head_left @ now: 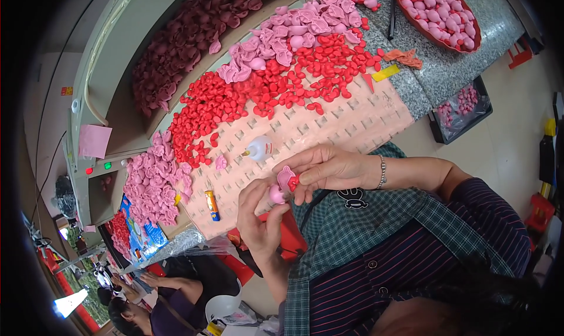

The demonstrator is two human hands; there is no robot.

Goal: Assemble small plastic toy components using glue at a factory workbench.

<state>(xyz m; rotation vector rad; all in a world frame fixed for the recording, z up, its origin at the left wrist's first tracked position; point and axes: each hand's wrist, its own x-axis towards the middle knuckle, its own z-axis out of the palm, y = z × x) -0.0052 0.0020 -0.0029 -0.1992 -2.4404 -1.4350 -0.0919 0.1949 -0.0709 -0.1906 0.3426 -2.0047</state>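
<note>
Between my hands, just off the table's near edge, is a small pink plastic piece (278, 193) with a rounded end and an open, cupped end. My left hand (258, 221) pinches its rounded end between thumb and fingers. My right hand (332, 168) holds a small red plastic piece (294, 182) against the pink one; whether they are joined I cannot tell. Just beyond my fingers a white squeeze bottle (259, 148) with a narrow tip lies on the pinkish table cover (320, 127). A loose pink part (221, 162) is left of the bottle.
Many small red parts (229, 98) and pink cupped parts (276, 33) are heaped across the table, with another pink heap (150, 183) at left. A yellow-blue tube (212, 205) lies nearby. A red bowl (477, 39) holds pink pieces. Another person (170, 306) sits at lower left.
</note>
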